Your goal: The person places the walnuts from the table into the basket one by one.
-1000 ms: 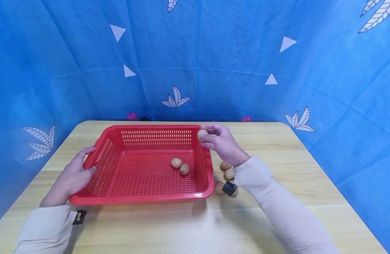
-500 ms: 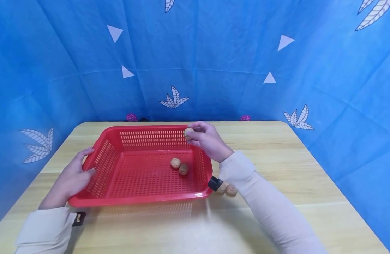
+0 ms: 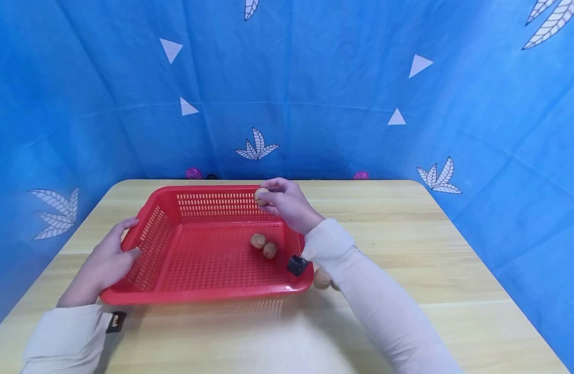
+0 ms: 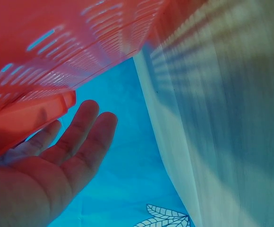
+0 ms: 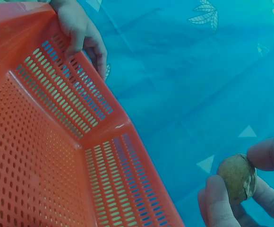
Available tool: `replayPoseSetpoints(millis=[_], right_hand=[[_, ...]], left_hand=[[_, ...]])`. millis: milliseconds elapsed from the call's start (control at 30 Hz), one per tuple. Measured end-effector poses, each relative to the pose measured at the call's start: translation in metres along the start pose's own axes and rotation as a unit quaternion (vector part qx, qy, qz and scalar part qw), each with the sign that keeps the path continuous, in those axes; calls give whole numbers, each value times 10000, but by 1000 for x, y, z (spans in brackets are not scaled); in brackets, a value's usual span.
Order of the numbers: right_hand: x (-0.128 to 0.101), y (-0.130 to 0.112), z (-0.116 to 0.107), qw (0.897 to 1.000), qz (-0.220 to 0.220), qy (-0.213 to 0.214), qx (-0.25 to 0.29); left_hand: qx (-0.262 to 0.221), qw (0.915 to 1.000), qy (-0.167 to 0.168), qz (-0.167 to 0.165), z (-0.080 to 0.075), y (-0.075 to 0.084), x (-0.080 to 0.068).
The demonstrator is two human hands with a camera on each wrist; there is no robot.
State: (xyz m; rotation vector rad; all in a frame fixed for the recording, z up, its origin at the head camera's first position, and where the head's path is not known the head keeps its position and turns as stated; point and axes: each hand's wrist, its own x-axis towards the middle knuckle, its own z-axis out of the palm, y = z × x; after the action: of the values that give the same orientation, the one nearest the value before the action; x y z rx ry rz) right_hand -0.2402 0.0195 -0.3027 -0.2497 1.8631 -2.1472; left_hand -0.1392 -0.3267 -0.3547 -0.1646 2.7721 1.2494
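Observation:
My right hand (image 3: 291,205) pinches a walnut (image 3: 261,196) between thumb and fingertips, over the back right part of a red plastic basket (image 3: 207,297). The right wrist view shows this round tan nut close up, with a pale, rough patch on its side. Two more walnuts (image 3: 269,250) lie together on the basket floor, towards its right side. At the basket's left rim, my left hand (image 3: 102,262) holds on with the thumb inside and the fingers outside. Seen from the left wrist, those fingers (image 4: 87,151) extend fairly straight beside the slotted wall.
Outside the basket's right front corner, walnuts (image 3: 321,279) rest on the pale wooden table (image 3: 408,234), partly covered by the right sleeve (image 3: 371,301). A blue patterned cloth (image 3: 315,78) rises behind the table and along both sides.
My right hand has moved left with its walnut, from the basket's right rim to over the inside. The left hand and the two nuts in the basket have stayed in place.

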Motion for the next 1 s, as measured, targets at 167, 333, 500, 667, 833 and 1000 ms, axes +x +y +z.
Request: replayPoseSetpoints(millis=[167, 333, 500, 667, 833, 1000], right_hand=[[9, 2, 6, 9998, 193, 51, -74], [17, 5, 11, 9993, 315, -6, -212], [24, 15, 11, 9977, 500, 103, -450], [29, 27, 19, 9933, 729, 277, -852], [27, 33, 33, 9777, 739, 137, -1963], [27, 40, 41, 9497, 599, -269, -3061]], left_hand=[[21, 10000, 25, 41, 1, 2, 2], [-101, 9999, -30, -18, 1, 2, 2], [-165, 9998, -56, -15, 3, 2, 3], [-62, 10000, -15, 16, 4, 2, 4], [-31, 10000, -1, 22, 2, 3, 4], [-53, 10000, -24, -29, -1, 3, 2]])
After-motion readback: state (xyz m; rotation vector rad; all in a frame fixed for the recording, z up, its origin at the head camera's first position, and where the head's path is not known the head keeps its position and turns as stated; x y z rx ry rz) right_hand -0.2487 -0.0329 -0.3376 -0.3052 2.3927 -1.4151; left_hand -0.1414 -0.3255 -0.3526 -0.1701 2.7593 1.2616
